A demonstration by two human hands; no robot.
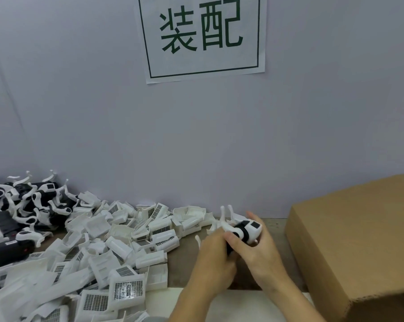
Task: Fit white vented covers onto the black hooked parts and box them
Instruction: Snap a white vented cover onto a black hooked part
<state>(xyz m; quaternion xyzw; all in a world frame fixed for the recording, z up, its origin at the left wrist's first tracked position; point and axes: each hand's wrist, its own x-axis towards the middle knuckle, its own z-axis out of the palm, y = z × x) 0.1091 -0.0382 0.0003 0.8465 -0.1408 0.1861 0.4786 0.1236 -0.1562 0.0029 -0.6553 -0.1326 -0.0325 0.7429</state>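
The cardboard box (349, 247) fills the right side of the counter (184, 254); from this angle only its outer walls and a flap show, so what lies inside cannot be told. To the left spreads the heap of white vented covers (117, 247), loose and overlapping, and at the far left a smaller pile of black hooked parts (22, 212) lies tangled against the wall, under the paper sign (202, 37).

Between the heap and the box, both hands hold one assembly (245, 230) just above the counter. The left hand (213, 259) has its fingers curled round the black end. The right hand (260, 247) cups the white covered end from the near-right side, with the fingers wrapped behind it and the thumb across the front. The cover looks seated or nearly so, with the white hooks sticking up on the far side.

To finish the fit well, the hands should probably press straight together along the part's length, not at a twist, so the cover's edges catch evenly. A check that no gap is left at the black collar would be wise before the piece goes right into the box.
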